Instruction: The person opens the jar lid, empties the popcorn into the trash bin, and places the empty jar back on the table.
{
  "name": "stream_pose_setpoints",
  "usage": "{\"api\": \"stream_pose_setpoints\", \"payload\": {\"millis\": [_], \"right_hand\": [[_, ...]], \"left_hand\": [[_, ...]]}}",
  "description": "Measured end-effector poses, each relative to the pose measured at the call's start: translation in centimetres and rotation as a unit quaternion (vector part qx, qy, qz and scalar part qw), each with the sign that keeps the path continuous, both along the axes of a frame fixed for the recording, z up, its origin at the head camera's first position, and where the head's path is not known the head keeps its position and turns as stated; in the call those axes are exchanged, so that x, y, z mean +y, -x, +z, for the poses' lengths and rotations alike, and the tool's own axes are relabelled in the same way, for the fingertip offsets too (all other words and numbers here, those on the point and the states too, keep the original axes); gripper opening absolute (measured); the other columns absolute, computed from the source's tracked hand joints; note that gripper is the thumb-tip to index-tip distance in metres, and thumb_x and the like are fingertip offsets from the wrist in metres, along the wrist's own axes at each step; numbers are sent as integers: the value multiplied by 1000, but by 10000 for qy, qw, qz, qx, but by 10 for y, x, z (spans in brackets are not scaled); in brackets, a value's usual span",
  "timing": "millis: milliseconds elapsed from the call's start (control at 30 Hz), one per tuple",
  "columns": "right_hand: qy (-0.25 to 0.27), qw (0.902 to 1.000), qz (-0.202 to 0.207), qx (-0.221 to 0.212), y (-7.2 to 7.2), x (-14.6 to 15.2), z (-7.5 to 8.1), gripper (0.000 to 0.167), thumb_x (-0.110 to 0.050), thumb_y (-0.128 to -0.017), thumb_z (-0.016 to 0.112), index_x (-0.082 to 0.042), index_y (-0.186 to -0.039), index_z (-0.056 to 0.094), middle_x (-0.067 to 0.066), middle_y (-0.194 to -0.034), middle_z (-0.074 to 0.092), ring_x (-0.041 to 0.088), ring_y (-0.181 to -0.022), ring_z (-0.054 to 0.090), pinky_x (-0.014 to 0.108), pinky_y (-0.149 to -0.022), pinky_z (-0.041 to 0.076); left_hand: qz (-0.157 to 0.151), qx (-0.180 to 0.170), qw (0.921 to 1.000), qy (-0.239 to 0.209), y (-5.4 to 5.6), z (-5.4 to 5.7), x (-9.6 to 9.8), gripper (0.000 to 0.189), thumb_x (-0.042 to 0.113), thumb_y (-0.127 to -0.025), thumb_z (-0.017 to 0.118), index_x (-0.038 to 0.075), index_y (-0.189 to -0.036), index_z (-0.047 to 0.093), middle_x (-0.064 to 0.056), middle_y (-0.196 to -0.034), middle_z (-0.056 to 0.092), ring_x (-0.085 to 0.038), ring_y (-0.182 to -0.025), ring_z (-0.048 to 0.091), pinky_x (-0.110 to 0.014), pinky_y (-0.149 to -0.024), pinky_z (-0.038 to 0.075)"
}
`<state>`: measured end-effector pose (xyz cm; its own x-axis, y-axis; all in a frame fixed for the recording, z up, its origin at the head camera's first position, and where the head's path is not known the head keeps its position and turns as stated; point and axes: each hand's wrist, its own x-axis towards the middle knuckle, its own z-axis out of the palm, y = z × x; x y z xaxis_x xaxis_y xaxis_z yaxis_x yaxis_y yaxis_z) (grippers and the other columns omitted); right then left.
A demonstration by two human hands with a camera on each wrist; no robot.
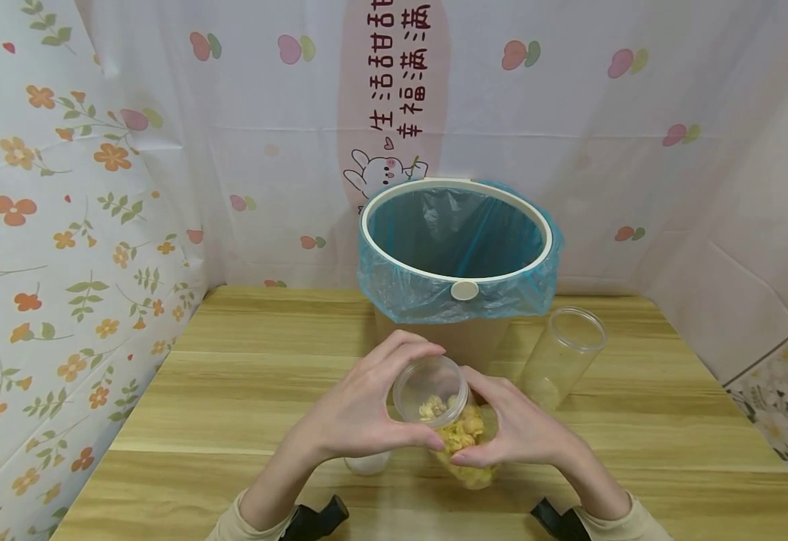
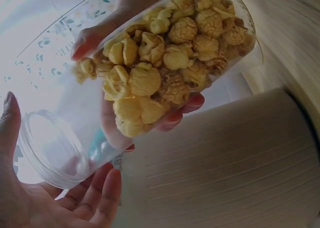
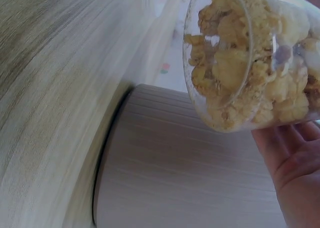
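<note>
A clear plastic jar (image 1: 415,391) of popcorn (image 2: 145,78) is held tilted between both hands, its round mouth toward the head camera. My left hand (image 1: 360,409) curves around the mouth end, thumb on one side and fingers on the other. Farther down the body, my right hand (image 1: 525,424) grips the jar; its fingers show behind the popcorn in the left wrist view. The popcorn lies mostly toward the jar's bottom, with a few pieces nearer the mouth. In the right wrist view the jar's base (image 3: 220,63) faces the camera.
Just behind the hands stands a bin (image 3: 185,163) lined with a blue plastic bag (image 1: 407,289). To its right is another clear jar (image 1: 556,368). A small white round object (image 1: 368,463) sits under the left hand on the wooden table (image 1: 231,421). Printed cloths hang around.
</note>
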<state>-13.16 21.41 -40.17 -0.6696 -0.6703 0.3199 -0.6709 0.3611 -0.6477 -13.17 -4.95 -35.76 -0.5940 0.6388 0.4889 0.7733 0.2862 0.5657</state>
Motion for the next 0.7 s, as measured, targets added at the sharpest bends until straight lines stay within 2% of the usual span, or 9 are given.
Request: {"api": "stream_pose_setpoints", "payload": {"millis": [133,267,433,600,700], "right_hand": [[-83,9998,139,-85,-1,1,-1,65,-43,-79,86,-26,-133,53,-14,-114,68,2,-100,66,26,-86,56],[-61,9982,506,-313,0,2,-2,64,-43,-82,83,-26,-135,52,-13,-116,68,3,-102,67,27,-88,57],[53,9933,1038,-497,2,3,-4,63,-38,-84,79,-22,-139,51,-8,-121,70,5,-105,67,27,-91,57],[318,9872,1380,-737,2,4,-2,59,-38,-87,76,-18,-138,53,-5,-119,70,7,-105,66,28,-89,57],[456,9834,1532,-860,4,5,-1,59,-38,-89,75,-15,-140,53,-2,-120,70,9,-106,67,30,-89,58]], "left_hand": [[-137,-147,9996,181,0,1,0,96,47,-73,91,26,-152,42,7,-150,48,-10,-138,49,-37,-111,48],[-544,-256,9980,174,-1,1,-1,97,40,-76,90,26,-156,37,7,-156,44,-11,-145,44,-39,-117,44],[-1172,-224,9928,26,0,3,-2,90,29,-82,84,23,-158,35,3,-159,43,-13,-148,40,-36,-121,40],[-1599,-35,9871,-88,3,3,-4,76,22,-87,77,18,-154,40,-1,-158,45,-15,-147,42,-36,-121,39],[-1753,33,9844,-149,5,2,-5,70,20,-88,73,15,-151,44,-2,-155,47,-16,-146,44,-36,-120,40]]}}
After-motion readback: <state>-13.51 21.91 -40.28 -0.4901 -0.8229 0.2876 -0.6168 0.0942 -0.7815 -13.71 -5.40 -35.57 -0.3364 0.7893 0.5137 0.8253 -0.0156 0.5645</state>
